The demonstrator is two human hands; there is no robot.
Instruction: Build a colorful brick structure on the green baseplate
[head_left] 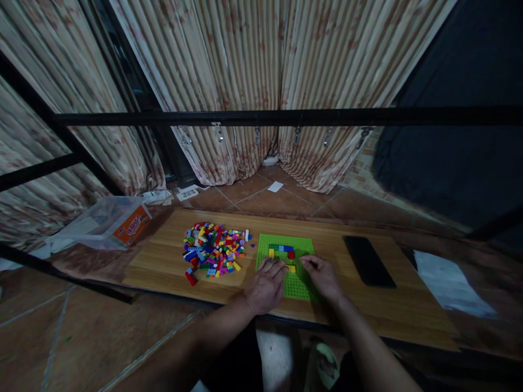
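A green baseplate (pixel 300 287) lies on the wooden board (pixel 163 261), with a few coloured bricks (pixel 281 249) pressed onto its far half. My left hand (pixel 265 284) rests on the plate's near left part, fingers curled down onto it. My right hand (pixel 322 276) lies over the plate's near right part, fingers bent and pinched by a yellow brick (pixel 291 268) between the two hands. Whether either hand holds a brick is hidden. A heap of loose coloured bricks (pixel 214 247) lies to the left of the plate.
A black phone (pixel 369 260) lies on the board to the right. A clear plastic container with an orange label (pixel 107 220) lies at the board's far left. A black metal bar (pixel 286 116) crosses in front of curtains. White paper (pixel 447 283) sits at right.
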